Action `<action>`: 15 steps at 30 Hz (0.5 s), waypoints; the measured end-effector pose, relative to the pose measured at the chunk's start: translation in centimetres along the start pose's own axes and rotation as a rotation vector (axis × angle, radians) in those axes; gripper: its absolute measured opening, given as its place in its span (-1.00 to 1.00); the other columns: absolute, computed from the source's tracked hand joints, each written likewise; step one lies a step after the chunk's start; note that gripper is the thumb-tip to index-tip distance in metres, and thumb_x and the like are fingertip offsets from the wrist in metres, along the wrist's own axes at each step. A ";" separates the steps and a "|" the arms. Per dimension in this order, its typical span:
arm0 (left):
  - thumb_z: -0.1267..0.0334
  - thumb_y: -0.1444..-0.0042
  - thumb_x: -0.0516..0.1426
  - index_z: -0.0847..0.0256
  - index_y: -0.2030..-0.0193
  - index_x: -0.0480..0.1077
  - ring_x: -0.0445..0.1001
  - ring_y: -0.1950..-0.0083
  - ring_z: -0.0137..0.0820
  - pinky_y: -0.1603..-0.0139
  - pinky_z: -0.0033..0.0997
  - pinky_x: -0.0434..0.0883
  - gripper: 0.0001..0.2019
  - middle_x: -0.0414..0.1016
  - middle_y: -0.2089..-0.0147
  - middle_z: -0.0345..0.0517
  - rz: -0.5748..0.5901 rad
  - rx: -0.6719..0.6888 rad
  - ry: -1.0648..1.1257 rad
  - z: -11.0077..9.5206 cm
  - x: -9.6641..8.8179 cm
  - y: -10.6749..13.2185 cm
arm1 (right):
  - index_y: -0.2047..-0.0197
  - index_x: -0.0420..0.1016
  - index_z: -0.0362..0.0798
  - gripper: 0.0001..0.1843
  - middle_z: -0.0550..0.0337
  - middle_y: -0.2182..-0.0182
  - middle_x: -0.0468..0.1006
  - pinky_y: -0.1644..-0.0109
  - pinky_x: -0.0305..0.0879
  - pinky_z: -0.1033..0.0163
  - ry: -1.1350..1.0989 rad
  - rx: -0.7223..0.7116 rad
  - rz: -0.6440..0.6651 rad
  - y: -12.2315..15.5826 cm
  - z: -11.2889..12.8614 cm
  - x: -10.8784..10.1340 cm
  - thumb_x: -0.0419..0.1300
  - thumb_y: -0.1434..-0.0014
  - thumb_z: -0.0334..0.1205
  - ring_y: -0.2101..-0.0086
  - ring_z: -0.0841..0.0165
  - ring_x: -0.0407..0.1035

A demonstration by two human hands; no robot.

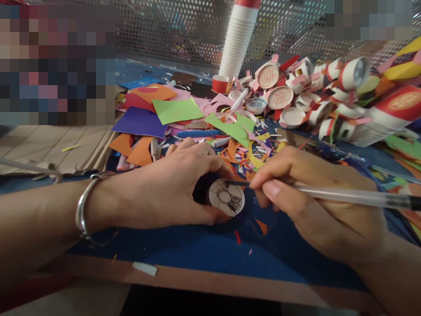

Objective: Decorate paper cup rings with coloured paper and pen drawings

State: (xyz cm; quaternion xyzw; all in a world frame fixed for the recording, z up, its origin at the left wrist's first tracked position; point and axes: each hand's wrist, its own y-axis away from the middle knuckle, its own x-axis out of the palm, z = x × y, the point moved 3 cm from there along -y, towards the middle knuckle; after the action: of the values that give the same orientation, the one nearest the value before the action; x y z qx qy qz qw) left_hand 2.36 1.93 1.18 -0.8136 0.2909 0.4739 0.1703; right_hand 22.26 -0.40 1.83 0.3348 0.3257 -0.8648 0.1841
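Near the front of the blue table, a small round white paper cup base (226,197) faces up, with black pen lines drawn as a ring and spokes. My left hand (164,184) grips it between thumb and fingers at its left side; a silver bracelet (80,210) circles that wrist. A clear-barrelled pen (345,195) is pinched in my right hand (315,197), its tip end over the upper part of the drawing. The lower right of the ring carries dense black strokes. My fingers hide the cup's left wall.
Coloured paper sheets (177,109) and scraps (243,158) lie behind my hands. Cut cup pieces (279,97) pile up at the back right. A tall cup stack (238,41) leans by the perforated metal screen (164,35). Cardboard (55,145) lies at left.
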 end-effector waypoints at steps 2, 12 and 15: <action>0.03 -0.04 0.34 -0.09 -0.06 0.53 0.35 -0.13 -0.16 -0.16 -0.18 0.27 -0.59 0.44 -0.02 -0.20 -0.002 0.004 -0.006 0.0 0.0 0.0 | 0.24 0.46 0.03 -0.83 0.32 0.49 0.51 0.48 0.25 0.25 0.002 -0.003 -0.007 0.0 0.1 0.0 0.11 -0.35 -0.40 0.56 0.45 0.38; 0.04 -0.03 0.35 -0.08 -0.05 0.53 0.36 -0.11 -0.19 -0.17 -0.20 0.27 -0.59 0.44 0.01 -0.23 0.000 0.003 -0.005 0.1 0.0 0.0 | 0.25 0.45 0.00 -0.81 0.35 0.47 0.49 0.42 0.29 0.31 0.020 -0.042 0.006 -0.1 0.2 0.0 0.11 -0.31 -0.47 0.51 0.49 0.39; 0.02 -0.04 0.35 -0.08 -0.05 0.52 0.37 -0.09 -0.19 -0.14 -0.20 0.28 -0.60 0.44 0.02 -0.22 -0.002 0.014 -0.007 0.1 0.1 -0.1 | 0.26 0.45 -0.02 -0.79 0.36 0.46 0.49 0.35 0.34 0.36 0.008 -0.067 0.011 -0.2 0.4 0.1 0.11 -0.27 -0.52 0.49 0.52 0.39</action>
State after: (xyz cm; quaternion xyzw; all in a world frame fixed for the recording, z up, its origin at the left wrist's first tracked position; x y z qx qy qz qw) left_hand 2.36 2.00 1.04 -0.8110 0.2928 0.4744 0.1774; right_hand 21.91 -0.52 2.08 0.3337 0.3534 -0.8511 0.1985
